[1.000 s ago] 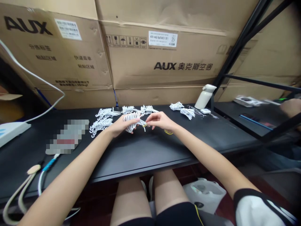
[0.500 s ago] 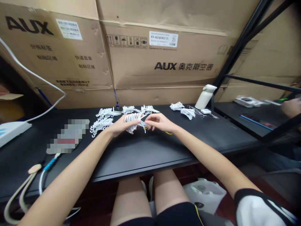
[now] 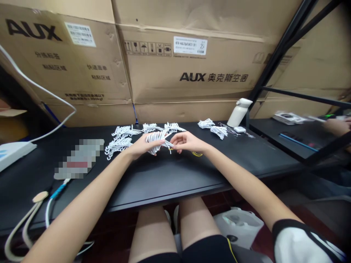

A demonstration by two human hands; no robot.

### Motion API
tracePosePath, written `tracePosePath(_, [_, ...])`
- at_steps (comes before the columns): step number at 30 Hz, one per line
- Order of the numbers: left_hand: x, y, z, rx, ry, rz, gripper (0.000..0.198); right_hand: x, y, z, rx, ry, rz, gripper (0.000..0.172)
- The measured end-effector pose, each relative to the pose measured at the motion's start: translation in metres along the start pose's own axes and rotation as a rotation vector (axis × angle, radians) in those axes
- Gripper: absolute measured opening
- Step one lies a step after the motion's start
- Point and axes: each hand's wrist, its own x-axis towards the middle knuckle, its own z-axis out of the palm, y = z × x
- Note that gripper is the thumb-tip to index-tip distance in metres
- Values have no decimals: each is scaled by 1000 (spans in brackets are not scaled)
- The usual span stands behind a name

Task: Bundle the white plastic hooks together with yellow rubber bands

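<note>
My left hand (image 3: 142, 145) is closed around a bundle of white hooks (image 3: 155, 141), their curved ends fanned upward and to the left. At the straight ends of that bundle, the fingers of my right hand (image 3: 186, 142) are pinched on a thin yellow rubber band (image 3: 170, 148); how far it goes round the hooks is too small to tell. More yellow bands (image 3: 196, 153) show under my right wrist. Behind my left hand lie several similar bundles of white hooks (image 3: 124, 130), grouped on the black table (image 3: 164, 179).
Two white bundles (image 3: 206, 123) lie at the right, near a white bottle (image 3: 240, 112) and a small white case (image 3: 240, 129). A blurred-out phone-like object (image 3: 82, 157) with a cable is at left. Cardboard (image 3: 192, 65) walls the back. Another person's hand (image 3: 338, 126) is at far right.
My right hand has shifted slightly right, its fingers more curled at the hook ends. More of the yellow bands shows under my right wrist. My left hand stays nearly in place.
</note>
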Motion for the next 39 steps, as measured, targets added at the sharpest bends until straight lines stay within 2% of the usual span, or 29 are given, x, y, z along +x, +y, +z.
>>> tracePosePath(6, [3, -2, 4, -12, 56, 25, 46, 1, -1, -1, 27, 54, -3, 21])
tracePosePath(13, [3, 0, 9, -49, 71, 64, 63, 1, 0, -6, 23, 83, 28, 21])
tracePosePath(20, [7, -7, 7, -107, 107, 96, 56, -2, -3, -10, 122, 122, 70, 25])
tracePosePath(29, [10, -5, 9, -168, 203, 26, 41, 1, -2, -15, 145, 213, 85, 27])
tracePosePath(36, [10, -4, 9, -130, 251, 36, 45, 2, -1, -12, 176, 276, 108, 25])
tracePosePath(39, [11, -4, 8, -147, 259, 48, 47, 3, -2, -5, 227, 362, 104, 24])
